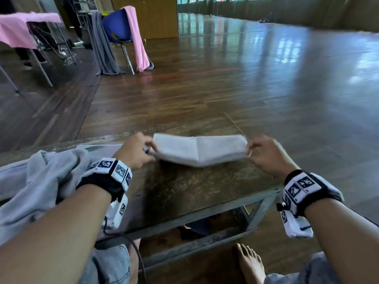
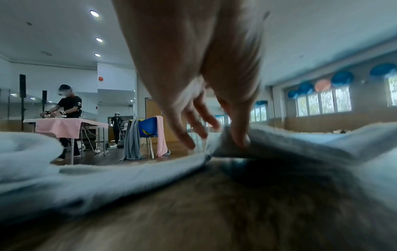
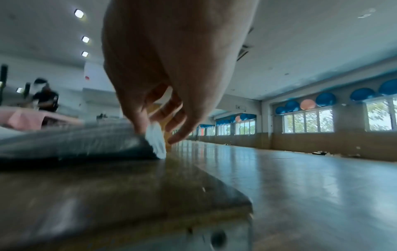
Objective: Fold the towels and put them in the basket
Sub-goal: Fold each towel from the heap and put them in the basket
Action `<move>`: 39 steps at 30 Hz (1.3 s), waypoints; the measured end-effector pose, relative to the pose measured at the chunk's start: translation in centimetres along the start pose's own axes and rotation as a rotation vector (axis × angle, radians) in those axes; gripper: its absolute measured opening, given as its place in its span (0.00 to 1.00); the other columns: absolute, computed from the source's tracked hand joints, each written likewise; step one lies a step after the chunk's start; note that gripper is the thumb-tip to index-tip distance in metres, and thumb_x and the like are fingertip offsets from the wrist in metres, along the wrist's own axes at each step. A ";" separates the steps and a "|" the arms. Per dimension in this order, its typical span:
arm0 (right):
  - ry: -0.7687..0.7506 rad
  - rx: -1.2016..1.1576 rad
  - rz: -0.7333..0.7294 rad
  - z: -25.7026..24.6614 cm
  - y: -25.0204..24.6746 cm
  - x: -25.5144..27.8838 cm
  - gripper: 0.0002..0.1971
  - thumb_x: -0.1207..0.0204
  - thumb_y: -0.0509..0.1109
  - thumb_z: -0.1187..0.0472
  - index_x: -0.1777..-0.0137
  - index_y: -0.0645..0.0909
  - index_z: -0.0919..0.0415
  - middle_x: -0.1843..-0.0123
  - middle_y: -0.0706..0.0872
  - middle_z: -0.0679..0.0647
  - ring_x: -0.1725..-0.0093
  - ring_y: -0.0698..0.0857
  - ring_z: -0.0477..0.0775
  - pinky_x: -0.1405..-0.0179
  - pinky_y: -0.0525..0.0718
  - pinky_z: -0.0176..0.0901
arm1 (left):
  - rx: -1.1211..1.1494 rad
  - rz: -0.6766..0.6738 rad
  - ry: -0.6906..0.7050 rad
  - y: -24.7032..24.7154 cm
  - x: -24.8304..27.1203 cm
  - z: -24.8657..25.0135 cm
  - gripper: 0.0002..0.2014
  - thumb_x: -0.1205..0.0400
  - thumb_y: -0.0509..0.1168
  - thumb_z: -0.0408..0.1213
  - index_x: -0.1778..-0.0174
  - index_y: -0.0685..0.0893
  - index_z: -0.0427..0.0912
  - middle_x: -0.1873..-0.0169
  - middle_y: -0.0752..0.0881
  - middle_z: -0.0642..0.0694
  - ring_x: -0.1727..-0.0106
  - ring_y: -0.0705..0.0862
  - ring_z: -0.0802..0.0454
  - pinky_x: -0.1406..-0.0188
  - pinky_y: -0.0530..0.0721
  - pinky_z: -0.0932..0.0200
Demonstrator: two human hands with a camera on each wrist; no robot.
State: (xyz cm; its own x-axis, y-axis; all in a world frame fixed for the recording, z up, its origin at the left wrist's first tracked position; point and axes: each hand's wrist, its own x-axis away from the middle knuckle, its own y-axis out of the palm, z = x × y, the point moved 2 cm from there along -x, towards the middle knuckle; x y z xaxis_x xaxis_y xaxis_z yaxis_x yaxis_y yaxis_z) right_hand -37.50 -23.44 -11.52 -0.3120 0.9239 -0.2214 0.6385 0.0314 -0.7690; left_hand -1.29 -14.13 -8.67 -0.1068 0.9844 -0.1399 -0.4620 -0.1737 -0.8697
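While both hands pinch its ends, folded towel (image 1: 200, 149) sags above table (image 1: 184, 193)

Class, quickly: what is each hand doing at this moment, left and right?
Left hand: pinches the left end of the folded towel.
Right hand: pinches the towel's right end.

Bare worktop (image 1: 184, 187) lies open between both wrists; a crumpled grey towel heap (image 1: 41, 177) crowds the left hand's (image 1: 135, 150) outer side.
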 end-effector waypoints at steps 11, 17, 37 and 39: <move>0.391 0.111 -0.169 2.2 3.0 -0.6 0.14 0.20 0.73 0.49 0.59 0.86 0.61 0.54 0.88 0.58 0.50 0.86 0.59 0.52 0.78 0.45 | -0.180 -0.122 -0.481 4.6 -0.7 -1.7 0.14 0.22 0.72 0.50 0.58 0.79 0.43 0.74 0.80 0.45 0.74 0.78 0.48 0.78 0.69 0.59; 0.416 0.084 -0.149 1.3 2.6 -0.7 0.17 0.20 0.73 0.53 0.70 0.80 0.57 0.54 0.86 0.61 0.51 0.85 0.63 0.51 0.80 0.48 | -0.183 -0.148 -0.576 4.3 -1.5 -1.7 0.16 0.23 0.76 0.47 0.62 0.77 0.40 0.73 0.81 0.43 0.74 0.78 0.48 0.78 0.70 0.58; 0.013 0.314 -0.400 -3.2 4.7 1.2 0.12 0.16 0.63 0.44 0.37 0.82 0.43 0.30 0.76 0.48 0.26 0.71 0.56 0.25 0.67 0.58 | -0.221 -0.268 -0.003 6.6 -0.4 1.8 0.11 0.18 0.66 0.53 0.50 0.84 0.49 0.49 0.81 0.49 0.46 0.81 0.49 0.42 0.80 0.49; -0.008 0.413 -0.411 -4.2 4.7 1.7 0.12 0.16 0.62 0.43 0.39 0.82 0.42 0.32 0.77 0.48 0.27 0.72 0.57 0.24 0.63 0.58 | -0.294 -0.308 -0.016 6.0 -0.2 2.3 0.15 0.17 0.64 0.57 0.59 0.82 0.50 0.56 0.84 0.49 0.54 0.82 0.51 0.52 0.81 0.52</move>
State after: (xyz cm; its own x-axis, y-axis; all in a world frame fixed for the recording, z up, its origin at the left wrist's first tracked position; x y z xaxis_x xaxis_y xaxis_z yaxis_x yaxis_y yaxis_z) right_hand -32.06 -20.17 -13.04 -0.4824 0.8645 0.1411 0.1370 0.2336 -0.9626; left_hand -6.08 -15.47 -12.80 -0.0179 0.9881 0.1527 -0.2035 0.1460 -0.9681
